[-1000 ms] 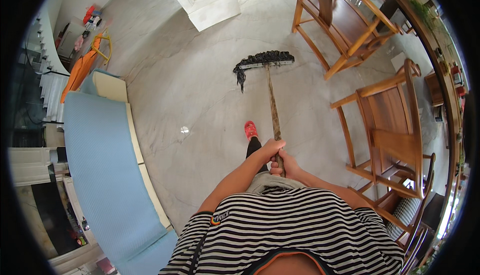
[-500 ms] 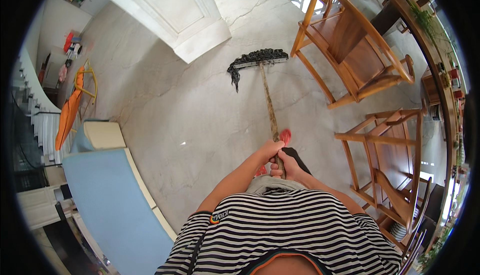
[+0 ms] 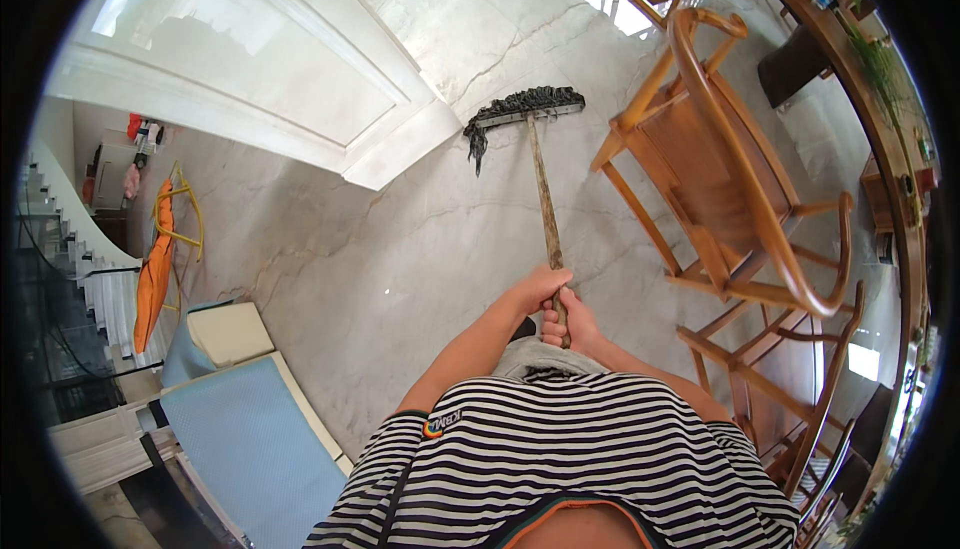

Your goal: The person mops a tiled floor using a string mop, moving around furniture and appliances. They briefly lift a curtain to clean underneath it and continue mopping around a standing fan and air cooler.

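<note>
Pale, marble-veined floor (image 3: 400,259) stretches out beneath a person in a striped shirt (image 3: 550,439), both hands closed on a mop (image 3: 545,189) whose head rests on the floor just past 12 o'clock. Left hand (image 3: 538,289) grips the handle uppermost; right hand (image 3: 580,322) wraps it just below, thumb along the wood, near the waist. Compared with half a second ago, a white panel (image 3: 300,79) fills far more of the view from 10 to 11 o'clock, its lower corner now just beside the mop head's left end; whether they touch cannot be told. A blue sofa (image 3: 250,449) has slid lower toward 8 o'clock, and a wooden chair (image 3: 700,159) at 2 o'clock has shifted down the view, while the two-handed hold is unchanged. The mop's straight, weathered brown handle shows dark mottling; its wide, slightly slanted grey bar carries a thick fringe of black, wet-looking strands, one clump trailing off the left end.
</note>
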The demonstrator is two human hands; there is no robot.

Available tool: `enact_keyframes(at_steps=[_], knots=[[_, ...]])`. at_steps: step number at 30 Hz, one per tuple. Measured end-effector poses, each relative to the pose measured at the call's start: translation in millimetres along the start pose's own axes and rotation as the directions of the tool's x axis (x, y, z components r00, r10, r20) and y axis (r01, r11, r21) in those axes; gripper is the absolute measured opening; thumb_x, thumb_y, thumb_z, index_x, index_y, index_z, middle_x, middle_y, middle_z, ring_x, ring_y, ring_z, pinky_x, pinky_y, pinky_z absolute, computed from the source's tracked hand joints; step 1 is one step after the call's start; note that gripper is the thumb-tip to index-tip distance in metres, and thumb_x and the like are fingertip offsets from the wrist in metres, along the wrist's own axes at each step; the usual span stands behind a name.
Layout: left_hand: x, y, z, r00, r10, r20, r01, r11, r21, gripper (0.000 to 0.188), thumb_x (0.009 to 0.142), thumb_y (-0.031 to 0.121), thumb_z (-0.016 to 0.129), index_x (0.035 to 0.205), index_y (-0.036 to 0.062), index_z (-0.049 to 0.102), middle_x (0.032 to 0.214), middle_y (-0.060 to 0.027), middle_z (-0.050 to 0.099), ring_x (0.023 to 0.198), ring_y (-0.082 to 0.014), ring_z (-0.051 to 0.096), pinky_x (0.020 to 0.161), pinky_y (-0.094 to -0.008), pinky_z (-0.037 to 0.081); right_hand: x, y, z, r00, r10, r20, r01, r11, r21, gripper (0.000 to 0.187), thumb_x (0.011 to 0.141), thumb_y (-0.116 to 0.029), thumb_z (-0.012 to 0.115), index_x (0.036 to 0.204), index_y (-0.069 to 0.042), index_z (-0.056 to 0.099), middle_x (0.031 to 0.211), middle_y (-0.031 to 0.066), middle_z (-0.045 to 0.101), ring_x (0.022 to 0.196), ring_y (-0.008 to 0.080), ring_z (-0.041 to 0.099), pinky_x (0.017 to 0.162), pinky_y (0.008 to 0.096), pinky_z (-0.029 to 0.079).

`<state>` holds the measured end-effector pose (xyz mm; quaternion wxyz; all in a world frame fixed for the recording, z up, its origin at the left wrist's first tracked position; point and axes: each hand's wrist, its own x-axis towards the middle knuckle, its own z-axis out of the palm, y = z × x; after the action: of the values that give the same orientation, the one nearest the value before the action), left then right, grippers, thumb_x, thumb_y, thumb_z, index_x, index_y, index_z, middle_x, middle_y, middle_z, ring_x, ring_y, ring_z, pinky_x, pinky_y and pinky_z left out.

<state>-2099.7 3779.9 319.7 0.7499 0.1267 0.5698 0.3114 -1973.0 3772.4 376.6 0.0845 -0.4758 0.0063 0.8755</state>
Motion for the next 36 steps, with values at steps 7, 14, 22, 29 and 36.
enact_keyframes(at_steps=[7, 14, 22, 29, 36], knots=[[40.6, 62.7, -26.6, 1.000, 0.003, 0.013, -0.002, 1.000, -0.023, 0.027, 0.082, 0.029, 0.057, 0.067, 0.0065, 0.053, 0.056, -0.0006, 0.050, 0.038, -0.0103, 0.038, 0.034, -0.0285, 0.026, 34.1, -63.7, 36.9, 0.999, 0.007, -0.035, -0.008, 0.999, -0.039, 0.041, 0.100, -0.050, 0.038, 0.086, -0.012, 0.047, 0.061, 0.0004, 0.044, 0.042, 0.0130, 0.032, 0.039, 0.0303, 0.028], [76.2, 155.6, -69.1, 0.999, 0.007, 0.040, -0.008, 1.000, 0.025, 0.032, 0.081, 0.031, 0.057, 0.060, 0.0076, 0.053, 0.050, -0.0012, 0.047, 0.036, -0.0121, 0.037, 0.035, -0.0298, 0.026, 70.4, -136.5, 110.5, 0.999, -0.021, 0.025, 0.020, 0.999, 0.034, 0.042, 0.101, -0.049, 0.035, 0.083, -0.013, 0.047, 0.060, -0.0030, 0.042, 0.041, 0.0103, 0.033, 0.038, 0.0277, 0.028], [110.7, 221.7, -107.7, 0.999, 0.042, -0.012, -0.041, 0.997, 0.068, 0.030, 0.082, 0.031, 0.057, 0.064, 0.0073, 0.053, 0.054, -0.0024, 0.050, 0.037, -0.0128, 0.041, 0.033, -0.0292, 0.029, 105.0, -192.5, 166.8, 0.999, 0.032, 0.009, -0.032, 0.999, 0.018, 0.045, 0.101, -0.052, 0.033, 0.083, -0.012, 0.045, 0.061, 0.0012, 0.044, 0.043, 0.0146, 0.036, 0.040, 0.0315, 0.031], [142.4, 299.6, -147.4, 0.996, 0.073, -0.040, -0.076, 0.994, -0.078, 0.031, 0.082, 0.031, 0.058, 0.069, 0.0033, 0.058, 0.060, -0.0073, 0.057, 0.043, -0.0169, 0.051, 0.035, -0.0298, 0.037, 152.8, -263.6, 222.2, 0.995, 0.039, -0.089, -0.051, 0.989, -0.136, 0.046, 0.097, -0.055, 0.040, 0.083, -0.011, 0.044, 0.059, 0.0023, 0.043, 0.043, 0.0161, 0.037, 0.041, 0.0329, 0.033], [183.8, 384.5, -163.3, 0.991, 0.023, -0.130, -0.036, 0.995, -0.096, 0.035, 0.083, 0.036, 0.055, 0.071, 0.0026, 0.060, 0.062, -0.0068, 0.058, 0.041, -0.0177, 0.049, 0.036, -0.0305, 0.038, 172.7, -355.8, 272.3, 0.992, 0.104, -0.067, -0.115, 0.976, -0.186, 0.041, 0.098, -0.047, 0.038, 0.081, -0.010, 0.043, 0.059, 0.0027, 0.042, 0.041, 0.0158, 0.035, 0.038, 0.0329, 0.032]])
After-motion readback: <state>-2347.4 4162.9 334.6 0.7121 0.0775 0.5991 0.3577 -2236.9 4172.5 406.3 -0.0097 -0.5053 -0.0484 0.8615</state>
